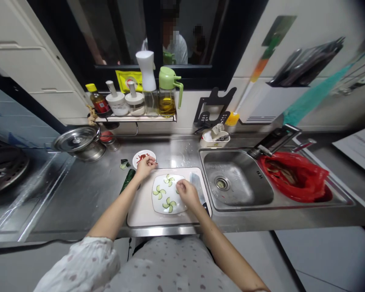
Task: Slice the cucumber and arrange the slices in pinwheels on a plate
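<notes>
A white square plate [158, 202] lies on a white cutting board [140, 213] at the counter's front edge, with three pinwheel groups of cucumber slices [159, 192] on it. My right hand [187, 192] rests at the plate's right edge, fingers curled over a slice there. My left hand [145, 166] reaches to a small white dish [146, 154] holding red bits, fingers pinched at its rim. A dark green cucumber piece [127, 179] lies left of the board. A knife [197, 186] lies on the board's right side.
The steel sink [237, 182] is to the right, with a red bag [295, 176] in its second basin. A rack [136, 117] of bottles and jars stands at the back. A steel pot with lid [77, 142] sits at back left beside the stove [6, 166].
</notes>
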Motion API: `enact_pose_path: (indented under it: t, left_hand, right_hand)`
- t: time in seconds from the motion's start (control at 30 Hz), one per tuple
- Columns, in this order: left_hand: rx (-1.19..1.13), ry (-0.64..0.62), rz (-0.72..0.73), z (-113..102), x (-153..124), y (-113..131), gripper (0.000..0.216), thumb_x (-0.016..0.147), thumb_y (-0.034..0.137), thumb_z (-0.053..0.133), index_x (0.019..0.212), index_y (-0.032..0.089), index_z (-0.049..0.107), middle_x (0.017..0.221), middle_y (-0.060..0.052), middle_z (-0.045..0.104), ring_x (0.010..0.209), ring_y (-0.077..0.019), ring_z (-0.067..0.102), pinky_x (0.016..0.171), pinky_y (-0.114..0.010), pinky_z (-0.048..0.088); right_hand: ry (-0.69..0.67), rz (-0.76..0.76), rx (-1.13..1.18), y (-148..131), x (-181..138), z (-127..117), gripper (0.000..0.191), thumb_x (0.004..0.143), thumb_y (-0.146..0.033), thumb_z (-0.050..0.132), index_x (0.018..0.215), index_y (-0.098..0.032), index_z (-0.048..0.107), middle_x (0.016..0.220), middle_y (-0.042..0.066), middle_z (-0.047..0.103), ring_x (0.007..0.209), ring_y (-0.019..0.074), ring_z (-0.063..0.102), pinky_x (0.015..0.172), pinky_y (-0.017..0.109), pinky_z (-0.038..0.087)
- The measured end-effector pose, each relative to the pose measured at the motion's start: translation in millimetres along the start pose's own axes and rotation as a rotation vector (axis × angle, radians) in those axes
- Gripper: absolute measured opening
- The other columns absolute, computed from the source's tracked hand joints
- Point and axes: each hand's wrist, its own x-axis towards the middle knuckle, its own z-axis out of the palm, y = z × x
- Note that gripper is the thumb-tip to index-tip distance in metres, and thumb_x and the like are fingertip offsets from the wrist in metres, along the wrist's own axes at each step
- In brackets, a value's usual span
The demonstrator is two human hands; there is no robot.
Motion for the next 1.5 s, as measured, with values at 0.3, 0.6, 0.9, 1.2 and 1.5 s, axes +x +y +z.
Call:
enact_pose_path:
  t: [0.3,0.6,0.9,1.2,1.5]
  left_hand:
    - [0.108,-0.163,0.127,19.5,-27.8,30.7,0.027,0.068,0.027,0.068,0.092,0.017,0.061,0.075,0.000,0.066,0.066,-0.0108,0.054,0.066,-0.023,0.043]
    - [0.149,-0.232,0.177,25.3,-32.3,39.1,0.027,0.070,0.024,0.067,0.095,0.017,0.062,0.075,-0.001,0.067,0.070,-0.0124,0.057,0.071,-0.024,0.045]
    - [0.261,-0.243,0.166,21.2,-33.7,26.8,0.028,0.070,0.025,0.067,0.097,0.018,0.064,0.079,0.000,0.067,0.072,-0.0132,0.058,0.071,-0.025,0.044]
    - [0.579,-0.261,0.098,29.5,-42.7,15.6,0.019,0.071,0.026,0.066,0.089,0.021,0.067,0.078,0.001,0.067,0.072,-0.0161,0.059,0.068,-0.027,0.041]
    - [0.674,-0.296,0.080,43.4,-46.5,21.9,0.015,0.074,0.025,0.065,0.088,0.022,0.068,0.080,-0.002,0.069,0.083,-0.0206,0.061,0.080,-0.032,0.041]
  right_hand:
    - [-0.048,-0.207,-0.124,-17.0,72.3,3.9,0.014,0.090,-0.023,0.053,0.087,-0.022,0.067,0.090,0.004,0.061,0.092,0.0199,0.050,0.084,0.030,0.038]
    - [-0.181,-0.285,-0.151,-11.4,90.2,8.0,0.010,0.087,-0.024,0.058,0.086,-0.022,0.068,0.093,0.005,0.059,0.095,0.0211,0.047,0.085,0.032,0.039]
    - [-0.211,-0.257,-0.182,-1.1,82.2,10.8,0.007,0.085,-0.022,0.061,0.085,-0.021,0.067,0.097,0.005,0.059,0.097,0.0211,0.046,0.085,0.031,0.038]
    - [-0.208,-0.245,-0.323,18.0,64.4,26.3,0.011,0.088,-0.028,0.059,0.086,-0.022,0.069,0.109,0.006,0.056,0.111,0.0248,0.038,0.096,0.040,0.028]
    - [-0.186,-0.247,-0.357,24.7,60.7,32.8,0.013,0.088,-0.027,0.057,0.086,-0.022,0.069,0.117,0.007,0.052,0.115,0.0258,0.033,0.097,0.042,0.027]
